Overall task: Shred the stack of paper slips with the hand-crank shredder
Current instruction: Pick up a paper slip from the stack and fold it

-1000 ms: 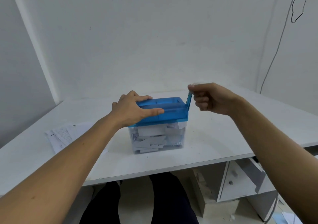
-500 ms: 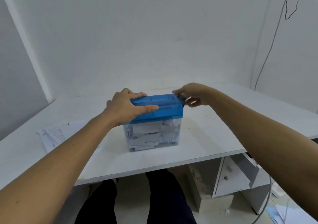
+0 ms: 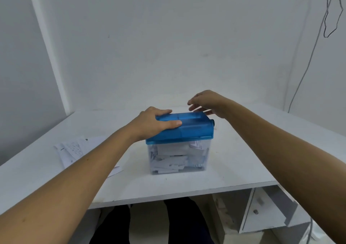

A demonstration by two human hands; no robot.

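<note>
Head view: left grip (image 3: 149, 124) clasps the shredder (image 3: 193, 130) by its blue lid; right grip (image 3: 208, 101) hovers spread just behind it.

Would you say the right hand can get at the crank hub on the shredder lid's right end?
Probably yes: the right hand hovers open behind the crank hub, with nothing between them; the left hand holds the lid at the opposite end.

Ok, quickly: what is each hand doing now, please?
Left hand: grips the shredder lid.
Right hand: open, holds nothing.
</note>
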